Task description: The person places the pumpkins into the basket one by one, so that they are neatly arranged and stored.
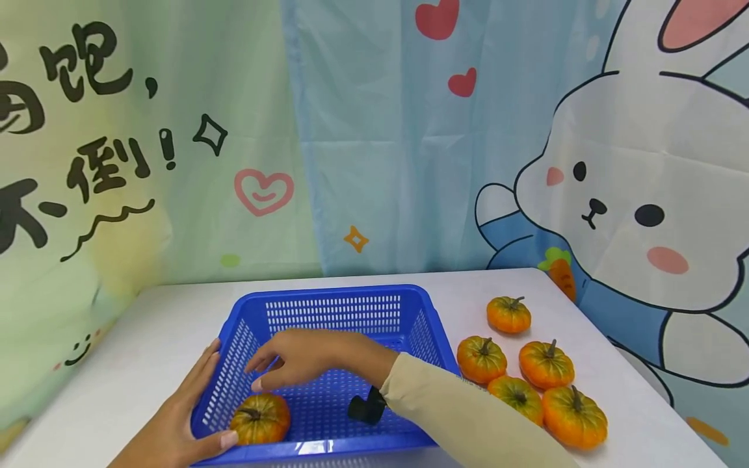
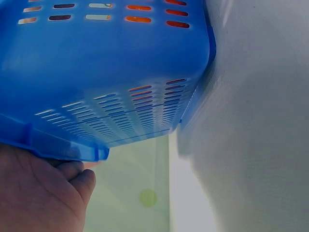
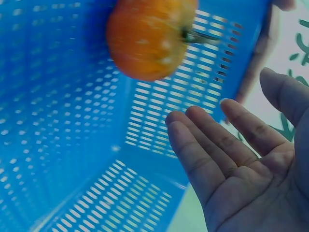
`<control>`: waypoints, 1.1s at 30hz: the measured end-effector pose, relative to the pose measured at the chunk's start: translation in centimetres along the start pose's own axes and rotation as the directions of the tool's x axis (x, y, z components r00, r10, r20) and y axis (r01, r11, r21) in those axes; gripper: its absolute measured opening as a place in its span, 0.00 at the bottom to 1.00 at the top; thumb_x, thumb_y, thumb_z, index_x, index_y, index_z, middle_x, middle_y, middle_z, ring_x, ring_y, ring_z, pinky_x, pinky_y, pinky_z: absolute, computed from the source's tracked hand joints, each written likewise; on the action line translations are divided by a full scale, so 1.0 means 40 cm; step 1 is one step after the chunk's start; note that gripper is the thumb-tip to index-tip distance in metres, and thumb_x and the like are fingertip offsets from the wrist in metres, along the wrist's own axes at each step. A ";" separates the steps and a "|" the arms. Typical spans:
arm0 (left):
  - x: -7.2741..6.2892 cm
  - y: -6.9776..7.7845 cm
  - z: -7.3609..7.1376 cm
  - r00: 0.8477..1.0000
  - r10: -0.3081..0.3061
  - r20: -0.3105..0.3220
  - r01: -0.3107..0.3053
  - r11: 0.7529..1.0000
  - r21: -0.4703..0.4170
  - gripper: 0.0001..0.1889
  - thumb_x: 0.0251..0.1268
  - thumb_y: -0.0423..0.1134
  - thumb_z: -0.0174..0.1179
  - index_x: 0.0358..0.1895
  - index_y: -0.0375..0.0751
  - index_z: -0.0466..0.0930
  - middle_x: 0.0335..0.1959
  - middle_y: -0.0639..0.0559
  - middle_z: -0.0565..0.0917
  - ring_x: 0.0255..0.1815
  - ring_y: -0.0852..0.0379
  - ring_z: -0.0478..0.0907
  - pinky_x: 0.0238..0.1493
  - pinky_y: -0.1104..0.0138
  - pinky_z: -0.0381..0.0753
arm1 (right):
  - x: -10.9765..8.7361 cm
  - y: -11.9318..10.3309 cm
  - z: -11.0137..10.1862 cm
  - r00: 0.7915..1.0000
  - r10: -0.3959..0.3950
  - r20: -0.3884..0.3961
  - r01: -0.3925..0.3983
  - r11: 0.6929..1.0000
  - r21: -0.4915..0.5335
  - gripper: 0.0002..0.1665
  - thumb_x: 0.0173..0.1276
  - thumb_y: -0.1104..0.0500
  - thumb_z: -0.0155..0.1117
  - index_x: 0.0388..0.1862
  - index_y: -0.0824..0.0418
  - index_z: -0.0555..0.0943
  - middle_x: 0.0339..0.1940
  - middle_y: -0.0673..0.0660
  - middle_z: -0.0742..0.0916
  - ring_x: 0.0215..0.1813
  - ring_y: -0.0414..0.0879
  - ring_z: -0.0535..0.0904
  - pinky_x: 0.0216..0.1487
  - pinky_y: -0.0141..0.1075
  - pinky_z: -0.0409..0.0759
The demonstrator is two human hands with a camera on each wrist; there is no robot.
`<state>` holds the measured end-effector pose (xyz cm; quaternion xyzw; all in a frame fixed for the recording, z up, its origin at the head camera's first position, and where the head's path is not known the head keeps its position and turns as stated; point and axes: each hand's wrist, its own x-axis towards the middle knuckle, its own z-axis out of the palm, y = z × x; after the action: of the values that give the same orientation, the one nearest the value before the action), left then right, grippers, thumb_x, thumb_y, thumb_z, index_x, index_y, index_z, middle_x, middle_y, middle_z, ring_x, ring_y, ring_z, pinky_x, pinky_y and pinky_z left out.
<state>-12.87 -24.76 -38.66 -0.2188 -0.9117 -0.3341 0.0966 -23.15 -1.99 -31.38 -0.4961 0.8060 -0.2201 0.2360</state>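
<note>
A blue plastic basket with slotted walls stands on the white table. One small orange pumpkin sits in its near left corner. My left hand rests along the basket's left rim, thumb at the front corner; in the left wrist view its fingers lie under the rim. Above the basket floor is my right hand, just beyond the pumpkin and apart from it. The right wrist view shows this hand's fingers loosely extended with nothing in them.
Several more small pumpkins lie on the table to the basket's right. A black wrist camera hangs below my right sleeve. Behind the table hangs a printed curtain.
</note>
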 end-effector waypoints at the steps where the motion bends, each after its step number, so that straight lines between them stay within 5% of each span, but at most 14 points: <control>1: 0.000 0.000 0.001 1.000 0.012 -0.006 -0.012 1.000 0.002 0.56 0.48 0.46 0.70 0.79 0.46 0.42 0.80 0.53 0.42 0.75 0.62 0.43 0.66 0.62 0.55 | -0.006 -0.002 -0.005 1.000 -0.004 -0.008 0.004 1.000 0.005 0.26 0.73 0.49 0.58 0.65 0.59 0.76 0.57 0.47 0.83 0.53 0.33 0.79 0.51 0.22 0.73; 3: 0.003 0.003 0.003 0.999 0.030 -0.014 -0.030 1.000 0.008 0.57 0.48 0.46 0.70 0.79 0.46 0.43 0.80 0.53 0.43 0.74 0.67 0.43 0.64 0.71 0.53 | -0.019 -0.005 -0.015 1.000 -0.011 -0.026 0.011 1.000 0.022 0.26 0.73 0.49 0.58 0.65 0.59 0.76 0.57 0.47 0.83 0.53 0.33 0.79 0.51 0.23 0.74; 6: 0.009 0.009 0.001 0.999 0.031 -0.009 -0.031 1.000 -0.002 0.56 0.48 0.45 0.70 0.79 0.45 0.42 0.80 0.51 0.43 0.76 0.54 0.47 0.63 0.78 0.51 | -0.041 -0.009 -0.034 0.998 -0.017 -0.056 0.020 0.999 0.040 0.26 0.73 0.49 0.58 0.66 0.58 0.76 0.58 0.46 0.82 0.53 0.34 0.79 0.50 0.24 0.74; 9: 0.015 0.016 -0.004 1.000 0.007 0.008 -0.007 1.000 -0.025 0.56 0.49 0.46 0.69 0.79 0.44 0.42 0.79 0.50 0.43 0.73 0.35 0.51 0.67 0.51 0.60 | -0.067 -0.014 -0.055 0.996 -0.020 -0.090 0.024 0.999 0.045 0.26 0.74 0.49 0.57 0.66 0.57 0.76 0.60 0.46 0.81 0.55 0.35 0.79 0.51 0.25 0.75; 12: 0.020 0.021 -0.008 0.999 -0.027 0.026 0.029 0.999 -0.041 0.56 0.50 0.48 0.69 0.79 0.44 0.41 0.79 0.49 0.42 0.71 0.28 0.52 0.53 0.29 0.61 | -0.096 -0.014 -0.073 0.992 -0.025 -0.122 0.034 0.997 0.071 0.26 0.74 0.49 0.57 0.67 0.57 0.75 0.61 0.46 0.80 0.57 0.35 0.78 0.53 0.25 0.74; 21: 0.016 0.022 -0.013 0.995 -0.084 0.057 0.087 0.995 -0.056 0.56 0.52 0.49 0.68 0.79 0.45 0.39 0.80 0.50 0.39 0.73 0.28 0.47 0.54 0.28 0.58 | -0.201 0.004 -0.109 0.967 0.005 -0.256 0.046 0.980 0.195 0.24 0.73 0.53 0.58 0.66 0.55 0.75 0.60 0.48 0.81 0.56 0.35 0.79 0.53 0.29 0.76; 33: 0.010 0.029 -0.011 0.988 -0.134 0.076 0.138 0.989 -0.057 0.56 0.53 0.52 0.67 0.79 0.49 0.37 0.80 0.53 0.38 0.73 0.28 0.46 0.55 0.28 0.57 | -0.280 0.022 -0.102 0.958 0.001 -0.287 0.055 0.981 0.186 0.23 0.74 0.56 0.57 0.65 0.61 0.76 0.59 0.52 0.83 0.56 0.36 0.79 0.54 0.30 0.76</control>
<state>-12.66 -24.12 -37.54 -0.1708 -0.9165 -0.3601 0.0337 -21.77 8.99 -26.85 -0.4452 0.7998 -0.3694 0.1605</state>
